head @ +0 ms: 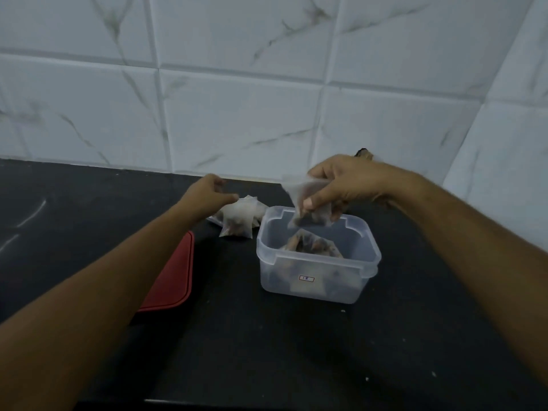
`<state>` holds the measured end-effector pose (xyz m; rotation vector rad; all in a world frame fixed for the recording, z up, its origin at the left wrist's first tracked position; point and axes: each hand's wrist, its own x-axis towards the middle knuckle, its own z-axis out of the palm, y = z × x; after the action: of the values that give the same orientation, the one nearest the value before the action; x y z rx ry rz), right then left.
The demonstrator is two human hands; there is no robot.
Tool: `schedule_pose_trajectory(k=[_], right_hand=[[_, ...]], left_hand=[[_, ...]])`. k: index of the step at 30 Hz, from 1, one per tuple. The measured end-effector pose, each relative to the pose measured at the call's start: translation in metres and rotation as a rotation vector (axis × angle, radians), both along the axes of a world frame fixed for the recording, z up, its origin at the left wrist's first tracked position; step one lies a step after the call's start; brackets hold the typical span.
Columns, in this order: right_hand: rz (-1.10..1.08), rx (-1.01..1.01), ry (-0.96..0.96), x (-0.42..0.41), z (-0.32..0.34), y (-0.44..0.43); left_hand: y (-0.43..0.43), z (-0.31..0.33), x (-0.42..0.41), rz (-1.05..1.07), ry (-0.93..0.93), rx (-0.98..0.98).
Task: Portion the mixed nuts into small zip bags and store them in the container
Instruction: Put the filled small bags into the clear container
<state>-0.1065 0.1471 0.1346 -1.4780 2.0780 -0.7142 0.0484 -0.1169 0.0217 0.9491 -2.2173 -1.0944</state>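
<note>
Mixed nuts (308, 247) show dark through small clear zip bags set about a black counter (267, 351), and both bare forearms reach in from its near edge. Closest on the left, a red lid (172, 280) lies flat on the counter, partly hidden under the left forearm. To its right stands the clear container (318, 280), open at the top, with a small label on its near wall. One filled bag (314, 243) lies tilted inside it, and darker shapes show blurred through the wall lower down. Above the far half of the opening the right hand (341, 185) grips a second bag (311, 212) by its upper part, thumb in front and fingers curled behind, so the bag's lower edge hangs about level with the far rim. Left of the container and a little farther back, a small pile of bags (258, 209) rests on the counter. The left hand (207, 191), fingers curled, pinches the top of the front bag (237, 221) of that pile. Behind everything rises a white, marble-veined tiled wall (237, 114).
</note>
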Motion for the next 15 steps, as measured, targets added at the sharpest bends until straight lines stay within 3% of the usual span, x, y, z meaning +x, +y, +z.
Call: schedule_pose_trajectory(k=[8, 12, 15], right_hand=[[0.07, 0.329, 0.002, 0.013, -0.057, 0.0], [0.071, 0.356, 0.526, 0.028, -0.064, -0.006], [0.05, 0.323, 0.769, 0.037, -0.055, -0.002]], left_hand=[[0.004, -0.016, -0.01, 0.022, -0.071, -0.054], [0.002, -0.014, -0.004, 0.008, 0.03, -0.032], [0.009, 0.003, 0.004, -0.074, 0.125, 0.016]])
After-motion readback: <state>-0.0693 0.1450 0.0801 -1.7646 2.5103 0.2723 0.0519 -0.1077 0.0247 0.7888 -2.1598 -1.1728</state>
